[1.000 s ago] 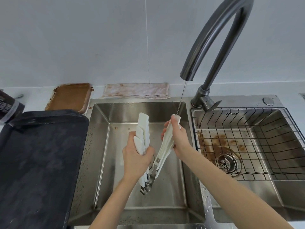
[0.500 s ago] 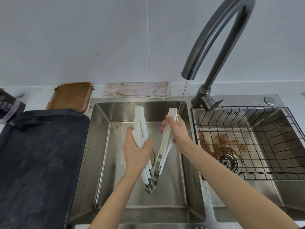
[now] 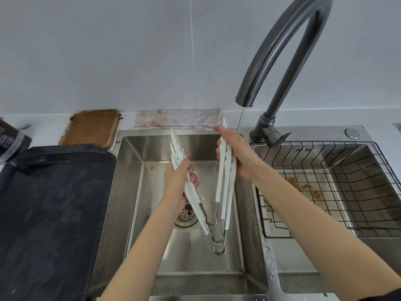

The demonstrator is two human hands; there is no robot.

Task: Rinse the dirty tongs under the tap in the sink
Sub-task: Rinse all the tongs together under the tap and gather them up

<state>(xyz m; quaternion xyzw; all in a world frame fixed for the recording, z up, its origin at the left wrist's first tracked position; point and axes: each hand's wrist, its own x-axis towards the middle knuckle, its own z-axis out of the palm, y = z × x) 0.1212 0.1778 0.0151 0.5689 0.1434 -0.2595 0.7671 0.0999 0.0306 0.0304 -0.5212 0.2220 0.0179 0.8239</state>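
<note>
Tongs (image 3: 219, 213), several white-tipped pairs bunched together, spread in a V over the left sink basin (image 3: 134, 192). Left hand (image 3: 176, 181) clasps one set of tips, right hand (image 3: 236, 155) the other, hinges hanging below both. Thin water stream (image 3: 239, 120) from the tap (image 3: 280, 46) falls just above the right hand.

counter (image 3: 50, 130) | black tray (image 3: 50, 213); brown-soiled dish (image 3: 91, 127); stained cloth (image 3: 178, 118)
</note>
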